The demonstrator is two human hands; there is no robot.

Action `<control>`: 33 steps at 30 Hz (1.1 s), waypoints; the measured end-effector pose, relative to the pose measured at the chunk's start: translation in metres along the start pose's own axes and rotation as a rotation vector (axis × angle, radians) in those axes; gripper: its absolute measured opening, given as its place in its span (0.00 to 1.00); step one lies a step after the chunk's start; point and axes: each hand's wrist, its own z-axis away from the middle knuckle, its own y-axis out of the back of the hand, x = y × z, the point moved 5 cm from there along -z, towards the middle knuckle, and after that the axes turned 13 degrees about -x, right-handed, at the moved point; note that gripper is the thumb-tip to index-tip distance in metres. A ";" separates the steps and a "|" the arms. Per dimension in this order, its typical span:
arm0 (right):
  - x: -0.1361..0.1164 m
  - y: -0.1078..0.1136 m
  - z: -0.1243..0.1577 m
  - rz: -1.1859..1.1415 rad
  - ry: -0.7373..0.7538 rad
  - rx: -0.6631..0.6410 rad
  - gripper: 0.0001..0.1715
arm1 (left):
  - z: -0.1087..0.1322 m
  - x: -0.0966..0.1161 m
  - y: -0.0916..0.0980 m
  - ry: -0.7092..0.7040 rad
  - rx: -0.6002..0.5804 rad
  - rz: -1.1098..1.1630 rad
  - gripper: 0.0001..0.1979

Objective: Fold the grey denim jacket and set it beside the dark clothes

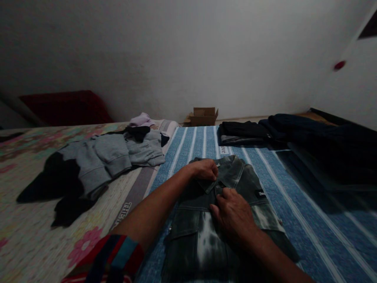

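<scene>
A dark washed denim shirt (203, 232) lies face up on a blue striped sheet (297, 220), collar pointing away from me. My left hand (204, 169) is closed on the left side of the collar. My right hand (232, 214) rests on the chest just below the collar, fingers pinched at the front placket near the top button. Both forearms reach in from the bottom of the view.
A heap of grey and black clothes (97, 165) lies on the floral sheet (26, 220) at left. Folded dark garments (244, 131) and a long dark stack (324, 145) sit at the back right. A cardboard box (203, 116) stands by the wall.
</scene>
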 end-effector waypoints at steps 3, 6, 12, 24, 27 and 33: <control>-0.001 -0.001 0.001 0.004 0.011 0.017 0.16 | 0.002 0.002 -0.001 -0.014 0.018 -0.028 0.04; -0.002 -0.001 0.002 0.001 0.027 0.030 0.16 | 0.006 0.005 -0.002 -0.003 0.049 -0.062 0.04; -0.002 0.000 0.003 0.007 0.046 0.025 0.17 | 0.010 0.009 -0.004 0.008 0.098 -0.117 0.05; -0.002 -0.001 0.002 0.010 0.061 0.025 0.18 | 0.009 0.004 -0.005 -0.002 0.115 -0.077 0.05; -0.001 -0.003 0.002 0.006 0.059 0.026 0.18 | 0.008 0.003 -0.006 0.009 0.131 -0.065 0.05; 0.000 -0.003 0.001 0.004 0.056 0.050 0.17 | 0.009 0.006 -0.007 0.010 0.146 -0.108 0.05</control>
